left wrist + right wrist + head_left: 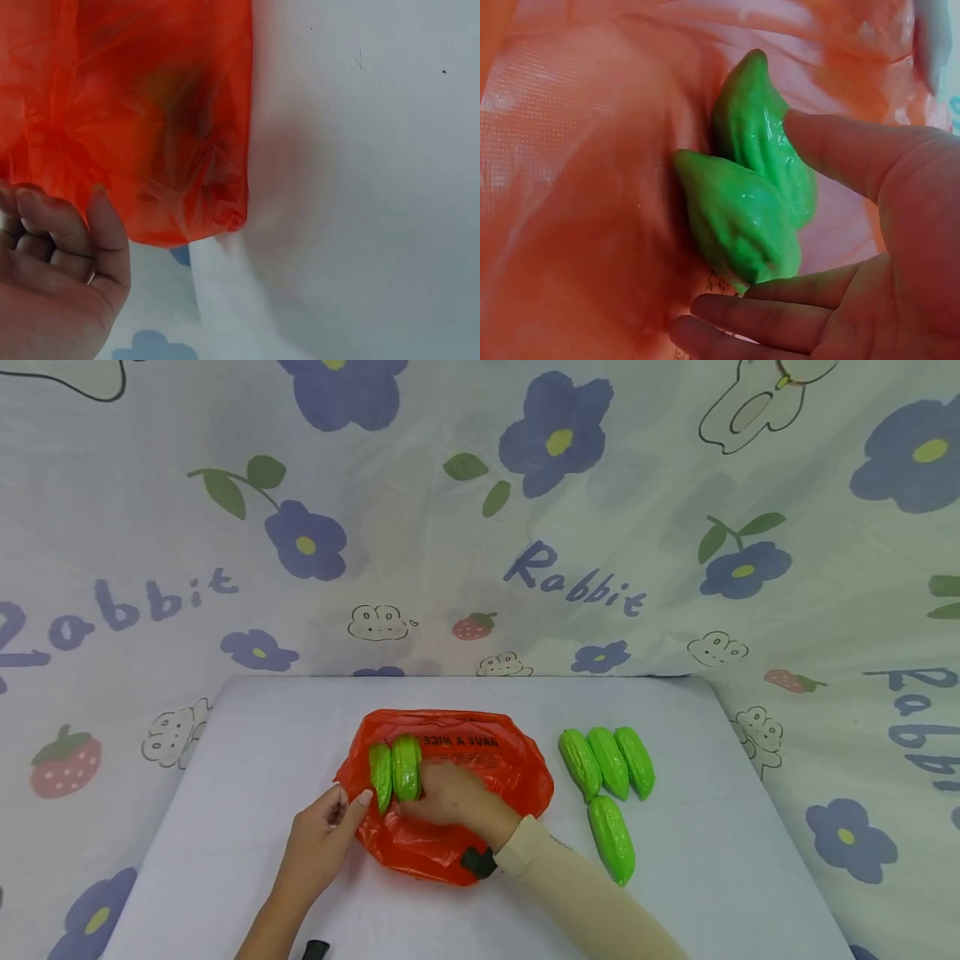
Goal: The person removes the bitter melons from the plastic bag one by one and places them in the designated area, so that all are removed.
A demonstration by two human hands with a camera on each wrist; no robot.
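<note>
My left hand (321,833) pinches the thin red plastic bag (405,852). My right hand (452,795), released, is inside beside two glossy green tapered fruits (407,768).

The crumpled red bag of thin plastic film (525,768) is glossy, creased, finely dimpled in one patch. Bright-green, oblong, pointed pods (739,217) shine wetly over lumpy ridges. The flat white tabletop (247,793) and long cream cloth sleeve (592,893) are matt; the pale flower-printed hanging sheet (420,527) might be fabric or plastic.
</note>
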